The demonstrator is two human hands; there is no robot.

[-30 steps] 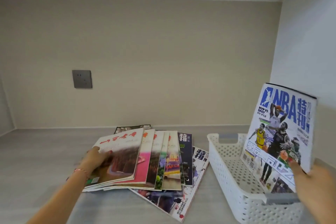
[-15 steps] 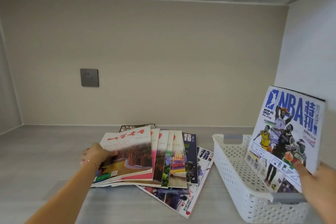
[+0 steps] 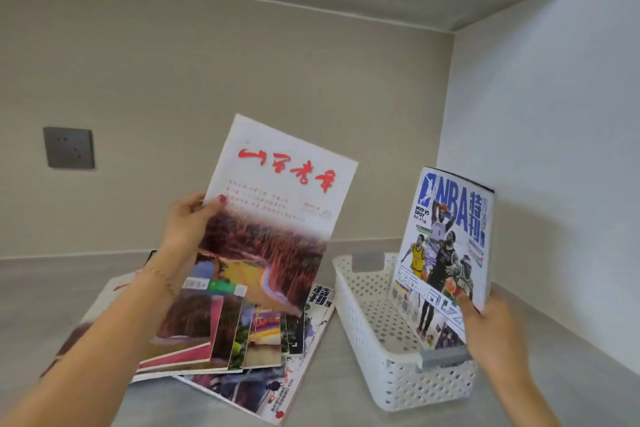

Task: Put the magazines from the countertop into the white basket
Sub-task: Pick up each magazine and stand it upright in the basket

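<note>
Countertop [image 3: 52,291] scene — NBA magazine [image 3: 446,246] upright in white basket [image 3: 360,333], long axis vertical.

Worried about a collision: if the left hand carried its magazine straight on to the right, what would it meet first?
Probably the NBA magazine standing in the white basket, held by the right hand; depth is unclear. The left hand holds the red-titled magazine aloft.
</note>
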